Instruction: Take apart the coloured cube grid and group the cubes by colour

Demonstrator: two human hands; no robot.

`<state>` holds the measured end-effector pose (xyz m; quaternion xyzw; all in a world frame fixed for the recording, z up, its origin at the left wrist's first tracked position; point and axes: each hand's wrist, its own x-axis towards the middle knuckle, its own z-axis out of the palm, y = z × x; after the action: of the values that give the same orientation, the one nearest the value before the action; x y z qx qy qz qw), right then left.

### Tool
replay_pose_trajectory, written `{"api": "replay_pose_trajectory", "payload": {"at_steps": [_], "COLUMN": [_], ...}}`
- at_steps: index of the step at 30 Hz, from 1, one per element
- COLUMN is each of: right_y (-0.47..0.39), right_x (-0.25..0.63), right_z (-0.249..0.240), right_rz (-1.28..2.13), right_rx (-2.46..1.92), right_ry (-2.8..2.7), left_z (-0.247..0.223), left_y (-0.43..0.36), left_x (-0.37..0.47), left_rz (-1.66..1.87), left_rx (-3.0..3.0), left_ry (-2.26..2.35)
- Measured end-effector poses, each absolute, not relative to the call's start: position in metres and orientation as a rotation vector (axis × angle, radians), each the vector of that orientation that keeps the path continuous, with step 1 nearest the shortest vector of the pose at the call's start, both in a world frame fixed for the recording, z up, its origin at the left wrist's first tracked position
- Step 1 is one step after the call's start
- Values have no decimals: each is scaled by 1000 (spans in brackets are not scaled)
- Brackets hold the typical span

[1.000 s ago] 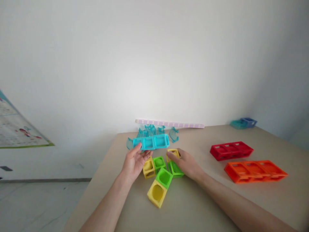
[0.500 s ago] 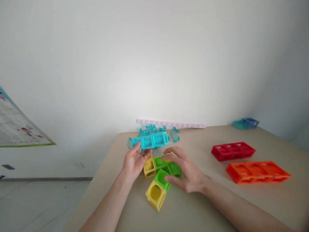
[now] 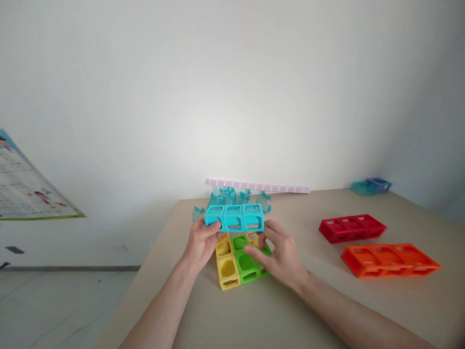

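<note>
My left hand [image 3: 203, 242] holds a light-blue row of three hollow joined cubes [image 3: 233, 217], thumb on its near face and fingers underneath. Below it on the table lies a yellow and green block of hollow cubes [image 3: 247, 262], yellow along the left side and green in the middle. My right hand [image 3: 281, 252] is bent around the right part of this block, thumb over a green cube and fingers at a yellow cube behind. The hand covers the block's right end, and the light-blue row hides part of its back.
Several clear teal curved clips [image 3: 228, 195] lie behind my hands, before a long pale purple strip [image 3: 257, 185] by the wall. To the right lie a red three-cube row [image 3: 352, 228] and an orange three-cube row [image 3: 390, 260]. Blue and teal pieces [image 3: 378, 184] sit in the far corner.
The light-blue row has come nearer and rightward, tilting to show two faces. The yellow and green cubes, which stood apart at an angle, now sit flush together. My right hand's fingers have drawn closer.
</note>
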<state>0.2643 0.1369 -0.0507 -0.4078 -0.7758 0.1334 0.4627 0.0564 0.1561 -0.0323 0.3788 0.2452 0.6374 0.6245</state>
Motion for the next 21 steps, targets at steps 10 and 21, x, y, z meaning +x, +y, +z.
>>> {"api": "replay_pose_trajectory", "payload": {"at_steps": [10, 21], "right_y": [161, 156], "right_x": [281, 283], "right_z": [-62, -61], "right_rz": [671, 821], "right_rx": [-856, -768], "right_ry": [-1857, -1835], "left_z": [-44, -27], "left_y": [150, 141], "left_x": [50, 49], "left_rz": [1341, 1200], "left_rx": [1380, 1744], "left_ry": [756, 987]}}
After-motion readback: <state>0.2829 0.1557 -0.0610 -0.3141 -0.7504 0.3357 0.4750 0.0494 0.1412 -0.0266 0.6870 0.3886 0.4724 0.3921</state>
